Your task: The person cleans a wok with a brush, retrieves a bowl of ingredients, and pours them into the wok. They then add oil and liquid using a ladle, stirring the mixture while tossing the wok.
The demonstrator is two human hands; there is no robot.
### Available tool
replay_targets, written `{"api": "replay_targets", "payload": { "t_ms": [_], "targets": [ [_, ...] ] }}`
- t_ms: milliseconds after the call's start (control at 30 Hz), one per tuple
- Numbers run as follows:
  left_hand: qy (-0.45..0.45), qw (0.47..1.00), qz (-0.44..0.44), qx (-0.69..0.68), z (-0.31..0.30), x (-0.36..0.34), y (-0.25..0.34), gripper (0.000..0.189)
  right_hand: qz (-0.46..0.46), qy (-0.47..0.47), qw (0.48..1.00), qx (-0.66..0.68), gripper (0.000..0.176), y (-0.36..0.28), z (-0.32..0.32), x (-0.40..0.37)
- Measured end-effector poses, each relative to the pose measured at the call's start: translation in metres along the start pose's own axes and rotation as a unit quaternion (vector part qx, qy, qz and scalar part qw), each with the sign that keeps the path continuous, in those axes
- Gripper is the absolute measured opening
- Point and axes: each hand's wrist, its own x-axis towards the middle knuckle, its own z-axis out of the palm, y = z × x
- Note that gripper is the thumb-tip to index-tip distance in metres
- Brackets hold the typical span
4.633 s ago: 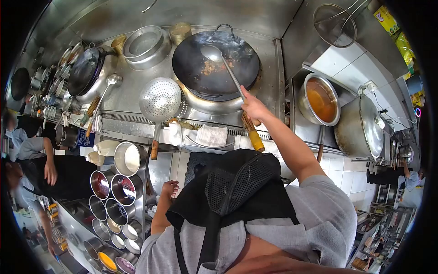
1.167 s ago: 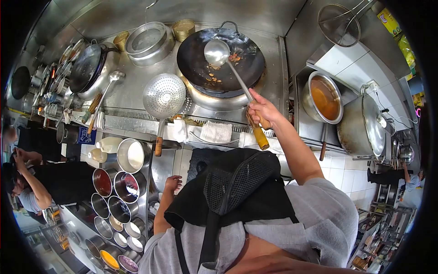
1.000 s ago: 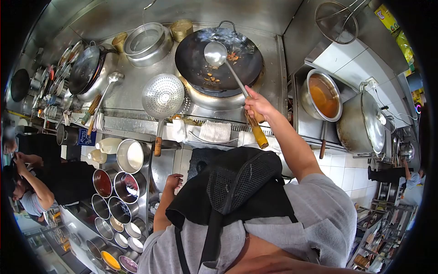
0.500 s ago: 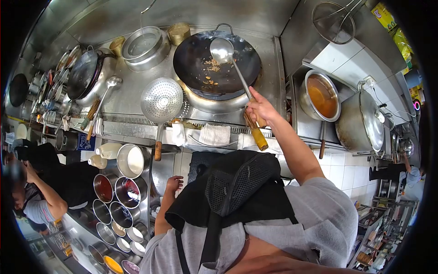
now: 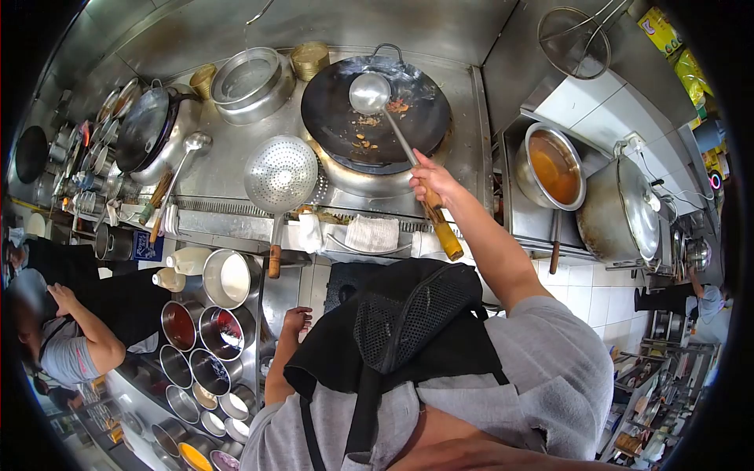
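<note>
My right hand (image 5: 435, 182) is closed around the handle of a metal ladle (image 5: 402, 135). The ladle's bowl hovers over or rests in a black wok (image 5: 338, 129); contact cannot be made out. Small browned bits and reddish pieces of food (image 5: 397, 106) lie in the wok around the bowl. Below my right hand, a bamboo-like stick with a yellow end (image 5: 448, 240) lies at the stove's front edge. My left hand (image 5: 296, 320) hangs low beside my body, fingers loosely apart, with nothing visible in it. Nearest to it are metal pots of sauces (image 5: 251, 328).
A perforated strainer (image 5: 280, 174) lies left of the wok, its handle over the front edge. Behind it stands a round metal basin (image 5: 245, 77). On the right are a pot of brown liquid (image 5: 554, 166) and a lidded stockpot (image 5: 620, 206). A co-worker (image 5: 78, 334) stands at the left.
My right hand has shifted left with the ladle, whose bowl moved left and slightly down in the wok. Reddish food now shows beside it. The co-worker's arm at the left has moved.
</note>
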Motion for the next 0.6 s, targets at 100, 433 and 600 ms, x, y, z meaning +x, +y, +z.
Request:
{"api": "replay_targets", "payload": {
  "t_ms": [100, 433, 600],
  "targets": [
    [-0.001, 0.999, 0.004, -0.033, -0.004, 0.011, -0.002, 0.035, -0.03, -0.001, 0.996, -0.084, 0.079, -0.004, -0.004, -0.004],
    [-0.011, 1.0, 0.001, -0.029, 0.0, 0.006, -0.006, 0.035, -0.014, 0.032, 0.998, -0.055, 0.08, 0.006, -0.001, -0.011],
    [0.01, 1.0, 0.013, -0.023, 0.0, 0.012, 0.003, 0.035, -0.017, -0.022, 0.999, -0.037, 0.075, -0.001, -0.009, -0.038]
  ]
}}
